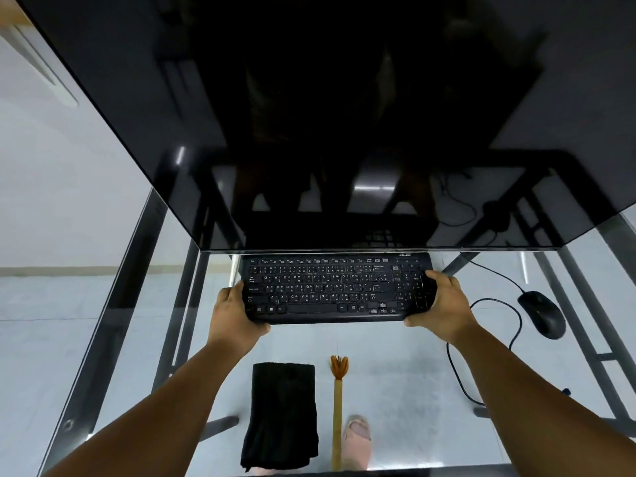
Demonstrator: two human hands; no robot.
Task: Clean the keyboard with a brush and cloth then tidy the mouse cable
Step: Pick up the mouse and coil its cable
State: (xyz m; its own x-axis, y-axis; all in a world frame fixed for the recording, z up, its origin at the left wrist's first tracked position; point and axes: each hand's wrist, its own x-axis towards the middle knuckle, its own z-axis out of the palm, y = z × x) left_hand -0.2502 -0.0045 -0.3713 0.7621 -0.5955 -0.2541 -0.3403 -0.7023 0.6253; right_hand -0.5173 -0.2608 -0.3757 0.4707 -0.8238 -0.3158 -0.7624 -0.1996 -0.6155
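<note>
A black keyboard (330, 287) lies across the glass desk just below the monitor's lower edge. My left hand (237, 315) grips its left end, thumb on top and fingers underneath. My right hand (438, 304) grips its right end over the number pad. Near the desk's front edge lies a folded black cloth (280, 414). Beside it on the right is a brush (338, 407) with a pale wooden handle and orange bristles pointing toward the keyboard. A black mouse (542, 313) sits at the right, its cable (457, 373) looping loosely across the glass.
A large dark monitor (327, 115) fills the upper half of the view and overhangs the keyboard's back edge. The glass desk (395, 373) has a metal frame (581, 321) visible through it. A foot in a pale slipper (358, 438) shows beneath the glass.
</note>
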